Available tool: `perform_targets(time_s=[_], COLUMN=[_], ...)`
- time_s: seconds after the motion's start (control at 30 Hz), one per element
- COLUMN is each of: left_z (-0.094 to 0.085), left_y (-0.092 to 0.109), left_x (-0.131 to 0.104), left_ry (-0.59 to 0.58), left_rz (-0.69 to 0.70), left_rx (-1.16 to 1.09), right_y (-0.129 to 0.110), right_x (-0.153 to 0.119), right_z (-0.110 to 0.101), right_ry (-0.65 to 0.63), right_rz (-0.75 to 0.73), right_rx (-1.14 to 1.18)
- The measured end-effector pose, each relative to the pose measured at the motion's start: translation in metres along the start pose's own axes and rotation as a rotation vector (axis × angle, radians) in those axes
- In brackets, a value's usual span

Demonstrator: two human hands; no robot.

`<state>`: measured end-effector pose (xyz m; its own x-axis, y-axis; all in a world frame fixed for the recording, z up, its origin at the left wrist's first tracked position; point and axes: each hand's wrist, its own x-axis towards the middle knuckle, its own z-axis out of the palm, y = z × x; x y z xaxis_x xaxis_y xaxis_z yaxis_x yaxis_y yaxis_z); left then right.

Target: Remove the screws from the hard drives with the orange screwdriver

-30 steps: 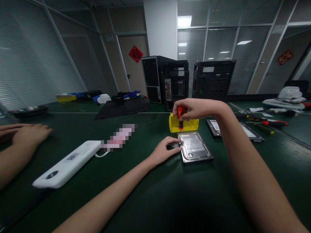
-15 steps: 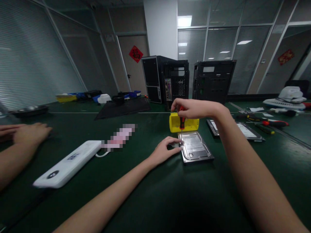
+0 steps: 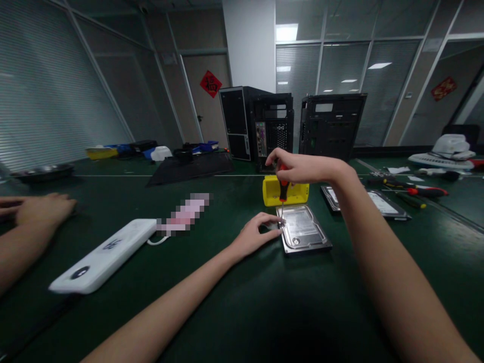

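A silver hard drive point(image 3: 304, 229) lies flat on the dark green table point(image 3: 212, 317). My right hand point(image 3: 291, 166) is closed round the handle of a red and black screwdriver point(image 3: 283, 191), which stands upright with its shaft down at the drive's left edge. Thumb and index finger of my left hand point(image 3: 260, 229) come together near the screwdriver's tip at that edge; whatever lies between them is too small to make out. Directly behind the drive stands a yellow bin point(image 3: 270, 191), partly covered by my right hand and the screwdriver.
Another hard drive point(image 3: 385, 204) lies behind my right forearm, near pliers and a red-black screwdriver point(image 3: 427, 191). Computer cases point(image 3: 333, 126) stand at the back. A white power bank point(image 3: 106, 257) lies at left, beside another person's hands point(image 3: 45, 209).
The view has shifted very slightly. My hands, the screwdriver and the drive keep almost the same places; the other person's hand at the left has moved slightly left.
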<state>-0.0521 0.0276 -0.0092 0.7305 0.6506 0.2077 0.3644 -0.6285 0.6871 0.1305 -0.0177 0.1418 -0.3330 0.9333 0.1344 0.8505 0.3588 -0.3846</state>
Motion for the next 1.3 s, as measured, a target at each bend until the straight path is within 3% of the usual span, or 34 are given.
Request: perform_targets(time_s=[0.4,0.83,0.97,1.13,1.3], left_z=[-0.001,0.0,0.0,0.0,0.001], left_y=[0.002,0.0,0.0,0.0,-0.001], left_x=[0.0,0.0,0.0,0.0,0.0], left_ry=[-0.002,-0.002,-0.004,0.0,0.006], left_rz=[0.0,0.001,0.004,0.013,0.004], left_rx=[-0.008,-0.009,-0.008,-0.01,-0.007], right_y=[0.001,-0.001,-0.002,0.002,0.005], right_x=[0.004,0.004,0.008,0.016,0.022], right_z=[-0.001,0.0,0.003,0.01,0.016], right_ry=[0.001,-0.052,-0.018,0.115,0.141], right_rz=[-0.113,-0.104,-0.077,-0.127,-0.124], right_rx=[0.013,0.008,-0.028,-0.102,-0.115])
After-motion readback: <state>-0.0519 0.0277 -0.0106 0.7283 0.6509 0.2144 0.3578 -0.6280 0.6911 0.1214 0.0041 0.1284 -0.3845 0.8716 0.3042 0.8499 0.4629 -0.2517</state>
